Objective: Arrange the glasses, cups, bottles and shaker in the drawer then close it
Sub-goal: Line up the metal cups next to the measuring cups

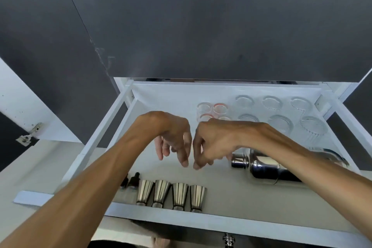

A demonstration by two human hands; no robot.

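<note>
Both hands, the left hand (175,139) and right hand (211,143), hang loosely curled and empty over the drawer (104,139) (cups (171,195) at 6 o'clock, shaker (267,167) at 3, glasses (279,112) at 1), so withdraw cleanly, then push the front evenly

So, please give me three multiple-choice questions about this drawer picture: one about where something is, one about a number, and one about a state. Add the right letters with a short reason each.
1. Where does the shaker lie in the drawer?
A. at the right side
B. at the far left corner
C. outside, on the floor

2. How many steel cups stand in the row at the front edge?
A. two
B. four
C. six

3. What is the state of the drawer?
A. shut
B. pulled out
C. taken off its rails

Answers:
1 A: the shaker lies on its side under the right forearm, near the right wall.
2 B: four cups stand side by side, next to the dropper bottles.
3 B: its whole inside shows, with the left hand and the right hand over it, holding nothing.
</note>
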